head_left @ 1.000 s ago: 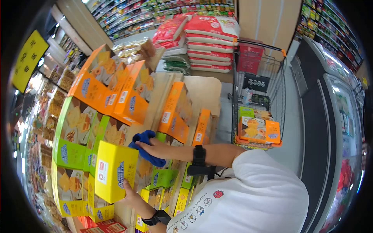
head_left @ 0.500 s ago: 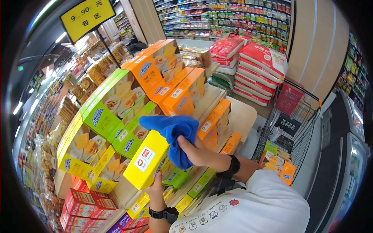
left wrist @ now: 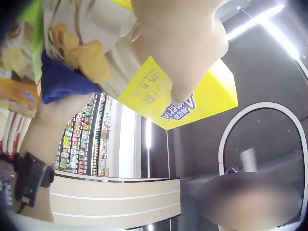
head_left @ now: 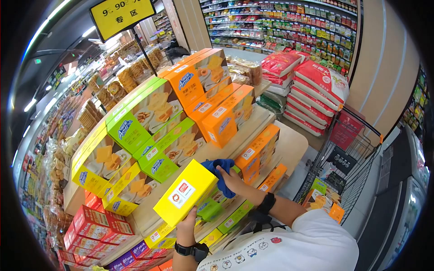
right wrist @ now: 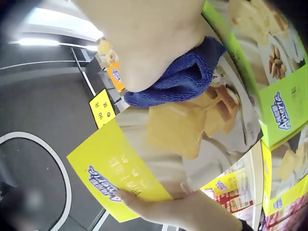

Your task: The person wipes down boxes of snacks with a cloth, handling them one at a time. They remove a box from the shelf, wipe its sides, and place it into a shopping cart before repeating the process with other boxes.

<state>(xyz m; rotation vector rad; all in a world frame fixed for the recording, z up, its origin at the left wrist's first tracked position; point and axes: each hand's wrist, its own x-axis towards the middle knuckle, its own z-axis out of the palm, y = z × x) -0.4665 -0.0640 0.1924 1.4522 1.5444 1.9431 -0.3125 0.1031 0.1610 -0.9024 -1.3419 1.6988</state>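
Note:
My left hand (head_left: 186,221) holds a yellow cracker box (head_left: 184,193) at its lower edge, with the thumb on the lettered end. The box is tilted in front of the stepped display. In my right hand (head_left: 233,181) is a bunched blue cloth (head_left: 220,167), at the far right side of the box. The right wrist view shows the blue cloth (right wrist: 178,79) lying against the box's pictured face, under the right hand (right wrist: 149,38). Seen from the left wrist, the left thumb (left wrist: 185,89) rests on the box's lettered end.
Orange boxes (head_left: 221,119), green boxes (head_left: 135,131) and yellow boxes (head_left: 92,178) stand on the stepped shelves. Red cartons (head_left: 92,230) are at lower left. Stacked red-and-white sacks (head_left: 318,97) rise behind, and a shopping cart (head_left: 341,158) stands to the right.
The head view has swung leftward and up. The right hand first had the cloth at the box's far edge, then lifted it higher and spread; now it is back low against the box's right side.

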